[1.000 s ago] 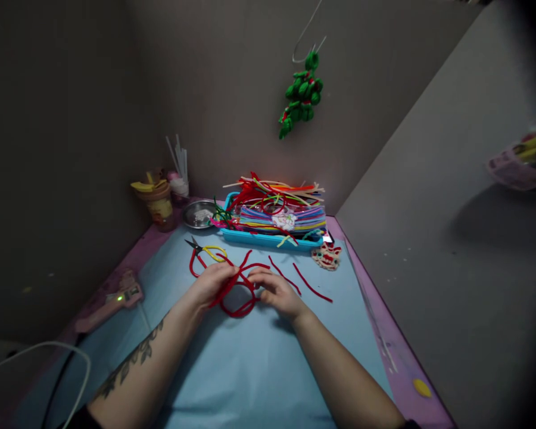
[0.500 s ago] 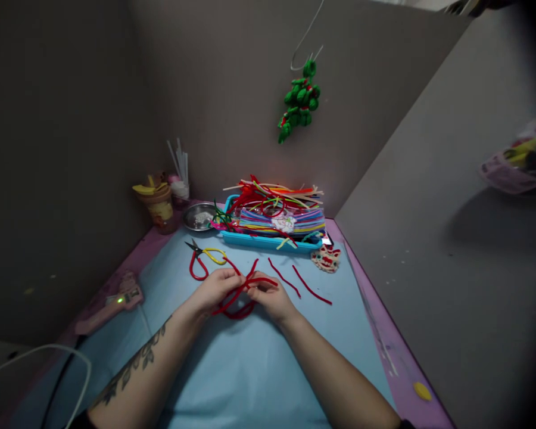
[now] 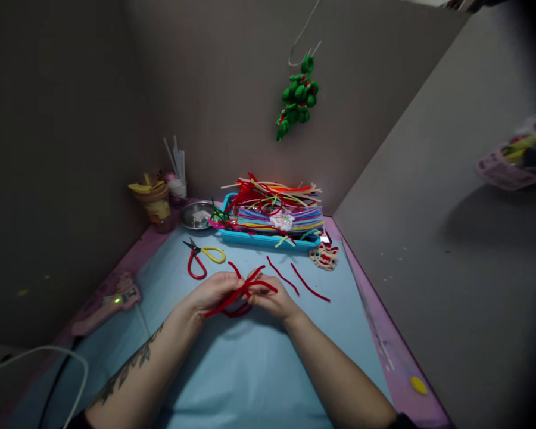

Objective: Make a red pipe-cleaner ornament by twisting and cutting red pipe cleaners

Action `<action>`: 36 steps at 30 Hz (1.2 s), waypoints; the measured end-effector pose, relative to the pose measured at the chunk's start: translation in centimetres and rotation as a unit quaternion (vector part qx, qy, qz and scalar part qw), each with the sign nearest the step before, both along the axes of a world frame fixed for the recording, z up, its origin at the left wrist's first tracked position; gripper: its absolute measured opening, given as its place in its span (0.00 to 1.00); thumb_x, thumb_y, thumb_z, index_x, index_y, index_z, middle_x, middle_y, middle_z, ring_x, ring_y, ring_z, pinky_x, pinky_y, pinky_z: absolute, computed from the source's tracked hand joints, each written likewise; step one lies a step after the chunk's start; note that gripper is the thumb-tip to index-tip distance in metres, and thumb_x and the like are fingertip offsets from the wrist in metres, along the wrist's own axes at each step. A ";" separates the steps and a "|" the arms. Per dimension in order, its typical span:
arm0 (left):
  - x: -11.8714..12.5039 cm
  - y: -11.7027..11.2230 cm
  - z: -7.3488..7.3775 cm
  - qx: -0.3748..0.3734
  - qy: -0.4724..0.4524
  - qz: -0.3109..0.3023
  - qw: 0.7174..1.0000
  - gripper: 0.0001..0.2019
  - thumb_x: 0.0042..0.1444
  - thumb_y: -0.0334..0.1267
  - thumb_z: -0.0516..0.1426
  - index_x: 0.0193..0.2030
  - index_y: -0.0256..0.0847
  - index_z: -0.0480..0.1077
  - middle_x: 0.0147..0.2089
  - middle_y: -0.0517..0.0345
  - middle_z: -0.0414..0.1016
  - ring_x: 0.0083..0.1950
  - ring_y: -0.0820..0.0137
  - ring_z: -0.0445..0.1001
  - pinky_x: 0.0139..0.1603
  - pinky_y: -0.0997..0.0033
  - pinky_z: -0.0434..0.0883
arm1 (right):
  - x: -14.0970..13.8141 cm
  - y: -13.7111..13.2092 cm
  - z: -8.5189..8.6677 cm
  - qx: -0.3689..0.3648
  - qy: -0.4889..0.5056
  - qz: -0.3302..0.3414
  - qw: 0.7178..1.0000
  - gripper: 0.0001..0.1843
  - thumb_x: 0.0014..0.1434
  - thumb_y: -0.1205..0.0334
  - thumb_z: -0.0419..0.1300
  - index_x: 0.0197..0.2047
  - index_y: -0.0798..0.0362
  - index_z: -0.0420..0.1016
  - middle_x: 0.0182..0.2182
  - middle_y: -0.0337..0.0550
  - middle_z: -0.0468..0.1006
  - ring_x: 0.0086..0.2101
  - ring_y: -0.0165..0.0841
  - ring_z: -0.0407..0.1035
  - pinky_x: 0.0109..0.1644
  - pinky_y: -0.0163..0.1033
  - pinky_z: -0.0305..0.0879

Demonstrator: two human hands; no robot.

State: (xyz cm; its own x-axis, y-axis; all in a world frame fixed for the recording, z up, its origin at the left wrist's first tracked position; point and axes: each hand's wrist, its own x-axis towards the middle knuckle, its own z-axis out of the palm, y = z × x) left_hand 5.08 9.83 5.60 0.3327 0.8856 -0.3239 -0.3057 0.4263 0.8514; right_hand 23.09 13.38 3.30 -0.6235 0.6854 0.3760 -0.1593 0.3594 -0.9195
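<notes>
My left hand (image 3: 212, 291) and my right hand (image 3: 271, 296) meet over the blue mat (image 3: 250, 369), both pinched on a bundle of red pipe cleaners (image 3: 240, 293) that crosses between them. Loose ends stick up and to the right from the pinch. Two more red pipe cleaner pieces (image 3: 297, 280) lie on the mat just right of my right hand. Scissors with one red and one yellow handle (image 3: 202, 257) lie beyond my left hand.
A blue tray heaped with coloured pipe cleaners (image 3: 272, 220) stands at the back. A small metal dish (image 3: 196, 215) and a cup with sticks (image 3: 157, 205) sit back left. A pink glue gun (image 3: 109, 301) lies left. A green pipe-cleaner ornament (image 3: 297, 101) hangs on the wall.
The wide red loop between my hands has been drawn tighter into a narrow bundle, and both hands have moved closer together.
</notes>
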 end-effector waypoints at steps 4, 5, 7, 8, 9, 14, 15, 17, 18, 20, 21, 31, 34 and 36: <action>-0.2 0.1 0.3 0.021 0.059 0.034 0.997 0.15 0.40 0.45 0.66 0.21 0.35 0.69 0.19 0.61 0.69 0.21 0.77 0.60 0.24 0.75 0.55 | 0.0 0.2 -0.4 0.003 0.001 -0.005 1.000 0.15 0.55 0.48 0.65 0.35 0.51 0.81 0.31 0.44 0.76 0.36 0.36 0.69 0.44 0.41 0.65; -0.3 0.2 0.3 0.031 0.086 0.050 0.995 0.14 0.40 0.44 0.66 0.21 0.35 0.69 0.18 0.63 0.67 0.20 0.77 0.58 0.23 0.76 0.53 | -0.1 0.2 -0.6 -0.012 0.000 -0.011 1.000 0.14 0.55 0.49 0.65 0.36 0.52 0.81 0.31 0.44 0.76 0.36 0.35 0.69 0.44 0.41 0.65; -0.4 0.3 0.4 0.056 0.140 0.070 0.986 0.13 0.41 0.43 0.65 0.21 0.35 0.70 0.17 0.65 0.64 0.20 0.78 0.56 0.23 0.76 0.52 | -0.3 0.1 -1.0 -0.063 -0.002 -0.029 0.998 0.13 0.54 0.51 0.65 0.36 0.53 0.80 0.31 0.43 0.76 0.36 0.34 0.69 0.43 0.40 0.65; -0.5 0.4 0.5 0.068 0.159 0.075 0.982 0.13 0.41 0.43 0.65 0.21 0.35 0.70 0.17 0.65 0.64 0.20 0.78 0.56 0.23 0.76 0.52 | -0.5 0.1 -1.1 -0.091 -0.002 -0.040 0.995 0.13 0.53 0.52 0.66 0.36 0.53 0.79 0.31 0.43 0.76 0.35 0.34 0.69 0.41 0.39 0.66; -0.5 0.4 0.5 0.076 0.170 0.077 0.980 0.12 0.41 0.42 0.65 0.20 0.36 0.70 0.17 0.65 0.64 0.20 0.77 0.56 0.23 0.76 0.52 | -0.6 0.0 -1.1 -0.112 -0.001 -0.047 0.993 0.12 0.52 0.53 0.67 0.35 0.53 0.79 0.31 0.43 0.76 0.34 0.33 0.70 0.40 0.38 0.66; -0.1 0.3 0.5 0.045 0.110 0.047 0.992 0.13 0.40 0.43 0.65 0.20 0.37 0.69 0.18 0.63 0.67 0.20 0.77 0.58 0.23 0.76 0.53 | -0.5 -0.2 -0.4 -0.077 -0.001 -0.030 0.997 0.10 0.51 0.56 0.68 0.34 0.53 0.80 0.31 0.44 0.79 0.34 0.34 0.72 0.42 0.39 0.67; 0.0 0.3 0.5 0.036 0.091 0.037 0.994 0.14 0.39 0.44 0.65 0.20 0.36 0.69 0.18 0.62 0.68 0.21 0.77 0.58 0.23 0.76 0.54 | -0.4 -0.2 -0.3 -0.059 -0.004 -0.025 0.998 0.09 0.52 0.56 0.67 0.34 0.53 0.81 0.32 0.44 0.79 0.34 0.34 0.72 0.42 0.39 0.67; 0.0 0.2 0.4 0.026 0.063 0.026 0.997 0.15 0.39 0.45 0.66 0.20 0.36 0.69 0.19 0.61 0.69 0.21 0.77 0.59 0.24 0.76 0.54 | -0.2 -0.1 -0.1 -0.042 -0.006 -0.015 0.999 0.09 0.53 0.56 0.67 0.33 0.53 0.81 0.31 0.44 0.79 0.34 0.34 0.72 0.41 0.38 0.67; 0.0 0.1 0.4 0.026 0.056 0.026 0.998 0.15 0.40 0.46 0.66 0.20 0.36 0.69 0.19 0.61 0.69 0.21 0.77 0.60 0.24 0.76 0.54 | -0.1 -0.1 -0.2 -0.040 -0.006 -0.012 0.999 0.10 0.53 0.55 0.67 0.33 0.53 0.80 0.31 0.44 0.78 0.33 0.33 0.72 0.40 0.38 0.68; -0.2 0.1 0.3 0.028 0.051 0.031 0.998 0.17 0.40 0.46 0.66 0.20 0.36 0.68 0.18 0.62 0.68 0.21 0.77 0.60 0.24 0.76 0.54 | 0.0 -0.1 -0.3 -0.040 -0.008 -0.007 0.999 0.11 0.53 0.53 0.67 0.32 0.53 0.80 0.30 0.43 0.78 0.32 0.33 0.71 0.38 0.37 0.68; -0.3 0.1 0.3 0.030 0.050 0.034 0.998 0.17 0.40 0.47 0.66 0.20 0.36 0.67 0.18 0.62 0.67 0.21 0.77 0.60 0.24 0.76 0.54 | 0.0 -0.1 -0.4 -0.041 -0.009 -0.004 0.999 0.12 0.53 0.52 0.66 0.32 0.53 0.80 0.30 0.43 0.77 0.32 0.33 0.71 0.38 0.37 0.68; -0.6 0.2 -0.6 -0.002 0.011 0.001 1.000 0.16 0.41 0.45 0.66 0.23 0.35 0.68 0.19 0.60 0.68 0.20 0.77 0.61 0.22 0.76 0.56 | 0.3 -0.2 0.8 0.035 -0.009 0.021 0.999 0.19 0.56 0.44 0.62 0.27 0.52 0.78 0.27 0.43 0.77 0.33 0.35 0.71 0.41 0.40 0.67; -0.6 0.2 -0.3 0.008 0.005 0.007 1.000 0.17 0.41 0.46 0.66 0.22 0.35 0.68 0.18 0.61 0.67 0.20 0.77 0.60 0.22 0.76 0.56 | 0.2 -0.2 1.0 0.063 -0.002 0.039 0.997 0.22 0.56 0.40 0.60 0.24 0.51 0.76 0.24 0.42 0.76 0.31 0.34 0.69 0.43 0.42 0.65; -0.7 0.1 -0.1 0.013 0.002 0.010 1.000 0.17 0.40 0.46 0.66 0.21 0.35 0.67 0.19 0.61 0.66 0.20 0.77 0.60 0.23 0.76 0.57 | 0.1 -0.3 1.1 0.067 -0.002 0.049 0.997 0.23 0.57 0.40 0.59 0.24 0.50 0.76 0.24 0.42 0.76 0.30 0.34 0.67 0.44 0.42 0.64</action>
